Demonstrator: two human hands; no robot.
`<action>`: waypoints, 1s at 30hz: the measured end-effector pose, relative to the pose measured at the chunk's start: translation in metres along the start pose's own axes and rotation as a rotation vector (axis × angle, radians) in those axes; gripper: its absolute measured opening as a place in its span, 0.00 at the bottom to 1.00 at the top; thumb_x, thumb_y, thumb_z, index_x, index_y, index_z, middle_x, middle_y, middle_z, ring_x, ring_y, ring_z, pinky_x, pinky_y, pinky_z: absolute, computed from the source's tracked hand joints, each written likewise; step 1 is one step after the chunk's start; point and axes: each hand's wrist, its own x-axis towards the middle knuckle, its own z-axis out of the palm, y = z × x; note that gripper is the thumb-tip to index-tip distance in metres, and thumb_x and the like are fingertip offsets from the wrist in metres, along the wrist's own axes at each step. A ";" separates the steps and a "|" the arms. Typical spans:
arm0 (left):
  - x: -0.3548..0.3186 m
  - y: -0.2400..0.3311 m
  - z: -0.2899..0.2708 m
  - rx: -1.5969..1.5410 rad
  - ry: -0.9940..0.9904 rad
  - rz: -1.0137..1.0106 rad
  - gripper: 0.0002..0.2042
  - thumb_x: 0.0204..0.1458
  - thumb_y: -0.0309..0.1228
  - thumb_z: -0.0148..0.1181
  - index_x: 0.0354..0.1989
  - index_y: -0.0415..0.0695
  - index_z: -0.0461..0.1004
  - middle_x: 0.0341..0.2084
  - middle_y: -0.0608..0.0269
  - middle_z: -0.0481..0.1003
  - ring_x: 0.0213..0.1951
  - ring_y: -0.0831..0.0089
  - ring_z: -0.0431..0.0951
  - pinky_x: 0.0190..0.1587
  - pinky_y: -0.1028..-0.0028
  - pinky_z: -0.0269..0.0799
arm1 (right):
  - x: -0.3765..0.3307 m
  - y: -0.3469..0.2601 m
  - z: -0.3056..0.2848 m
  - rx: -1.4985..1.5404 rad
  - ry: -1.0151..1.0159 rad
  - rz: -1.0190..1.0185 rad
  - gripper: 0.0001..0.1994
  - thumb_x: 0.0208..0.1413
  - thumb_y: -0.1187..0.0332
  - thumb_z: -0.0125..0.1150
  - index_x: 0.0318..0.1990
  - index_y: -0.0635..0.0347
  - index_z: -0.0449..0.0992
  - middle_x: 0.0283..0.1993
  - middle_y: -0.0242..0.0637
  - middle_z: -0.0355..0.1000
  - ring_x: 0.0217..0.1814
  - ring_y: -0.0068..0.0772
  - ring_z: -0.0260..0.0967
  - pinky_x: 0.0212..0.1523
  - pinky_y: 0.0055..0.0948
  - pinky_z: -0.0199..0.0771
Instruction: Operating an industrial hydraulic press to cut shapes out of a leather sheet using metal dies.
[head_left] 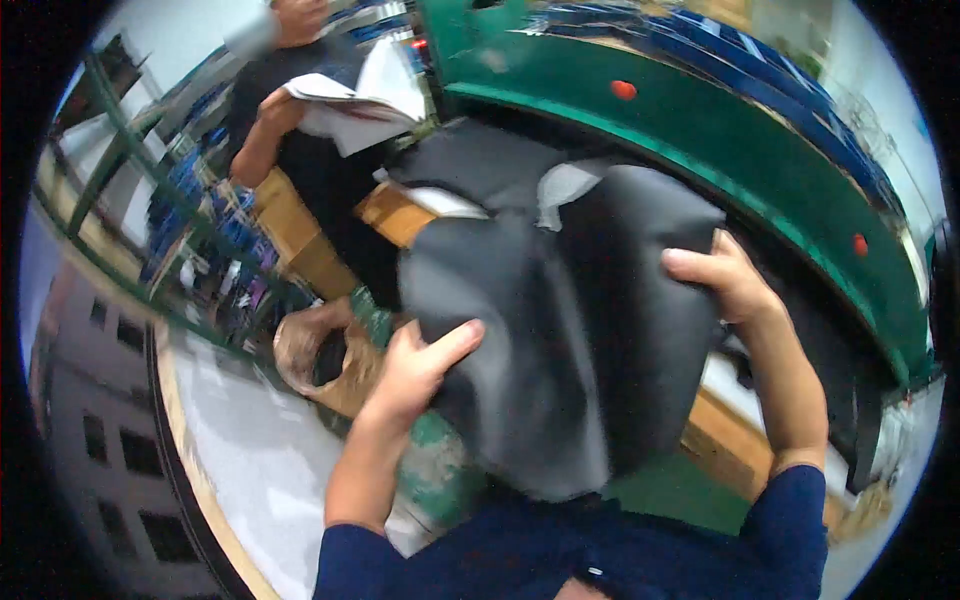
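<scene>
Between my two hands I hold up a large sheet of smooth black leather-like material point(480, 290), bent with a fold running down its middle. My left hand point(425, 365) grips its left edge, thumb on top and fingers hidden underneath. The right edge is pinched by my right hand point(730, 275), its thumb also on the upper face. Just beyond the sheet lies more black material point(480, 155), with a pale white-grey piece point(567, 188) near its top edge.
A green metal machine frame point(700, 120) with red knobs runs across the back right. At the far left stands a person point(320, 150) holding white papers. Cardboard boxes point(727, 440) sit beneath the sheet, and an open brown bag point(310, 350) stands at the left.
</scene>
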 end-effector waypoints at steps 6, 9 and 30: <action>-0.084 -0.017 -0.051 -0.114 0.145 0.074 0.24 0.51 0.29 0.62 0.56 0.35 0.65 0.46 0.54 0.74 0.47 0.62 0.76 0.53 0.64 0.71 | -0.013 0.029 0.094 0.303 -0.274 0.015 0.27 0.49 0.59 0.71 0.52 0.66 0.72 0.45 0.36 0.74 0.44 0.27 0.72 0.46 0.29 0.73; -0.089 -0.069 -0.061 -0.227 0.207 -0.015 0.22 0.54 0.30 0.60 0.56 0.36 0.66 0.44 0.57 0.74 0.46 0.62 0.76 0.53 0.63 0.72 | 0.013 0.090 0.112 0.205 -0.270 0.075 0.24 0.49 0.57 0.71 0.47 0.66 0.76 0.41 0.36 0.75 0.40 0.27 0.72 0.41 0.28 0.74; -0.171 -0.360 -0.089 -1.063 0.583 -0.644 0.19 0.63 0.43 0.50 0.56 0.43 0.69 0.55 0.63 0.72 0.56 0.63 0.70 0.60 0.62 0.64 | 0.110 0.249 0.406 -0.789 -0.777 0.148 0.28 0.37 0.58 0.67 0.44 0.72 0.77 0.43 0.56 0.76 0.48 0.49 0.75 0.48 0.38 0.74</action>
